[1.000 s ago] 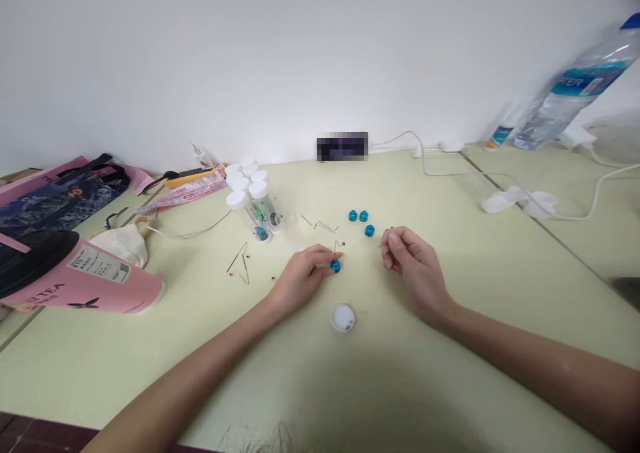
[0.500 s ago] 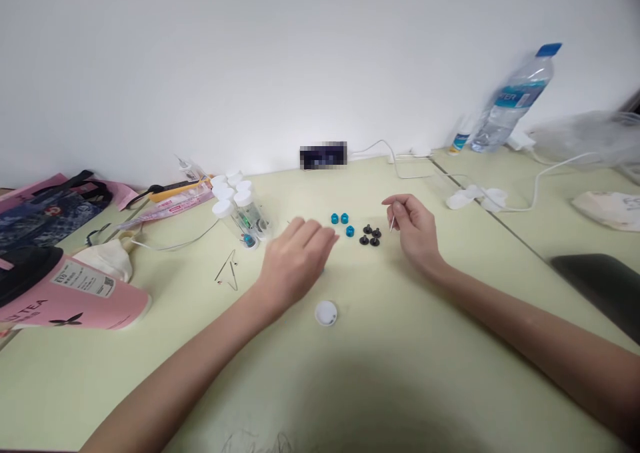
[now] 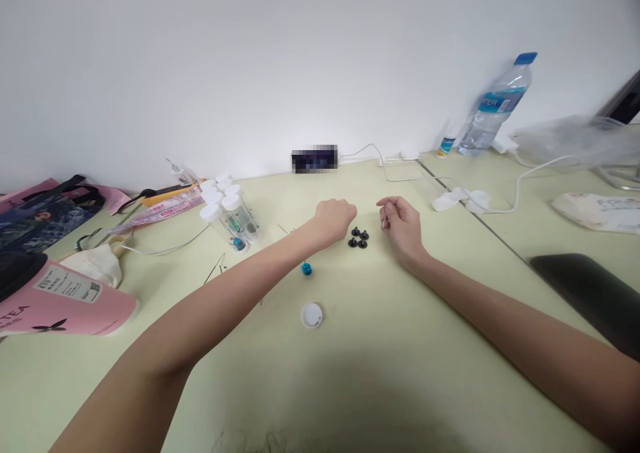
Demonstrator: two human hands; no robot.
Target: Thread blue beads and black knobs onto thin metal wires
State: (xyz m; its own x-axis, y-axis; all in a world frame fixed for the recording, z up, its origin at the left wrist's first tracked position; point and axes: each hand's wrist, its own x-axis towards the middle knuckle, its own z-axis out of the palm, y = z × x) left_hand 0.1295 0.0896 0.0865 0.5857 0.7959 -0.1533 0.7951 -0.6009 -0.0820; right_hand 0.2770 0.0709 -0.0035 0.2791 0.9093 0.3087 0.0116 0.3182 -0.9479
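We are holding our left hand (image 3: 336, 221) over the surface (image 3: 390, 373), its fingers curling down out of view, so we are unable to tell how wide that grip is or whether it is taking hold of anything. With our right hand (image 3: 399, 227) we are pinching a thin silvery piece (image 3: 384, 221), the grip closing on it between thumb and fingers. Four black pieces (image 3: 359, 237) are standing in the gap between our hands, near the left one. The blue piece (image 3: 307, 270) is sitting just to the near side of our left forearm, and the white cap (image 3: 311, 314) is lying nearer to us, with a broad stretch of surface running from it towards our side. Our left forearm is crossing close by the lidded tubes (image 3: 239, 218) and partly covering the thin wires (image 3: 214, 269), while the pink cup (image 3: 83, 296) is lying to the left. Right of our hands, a seam is slanting from the far edge towards the dark object (image 3: 585, 293), and the bottle (image 3: 500, 106) is standing beside the wall.
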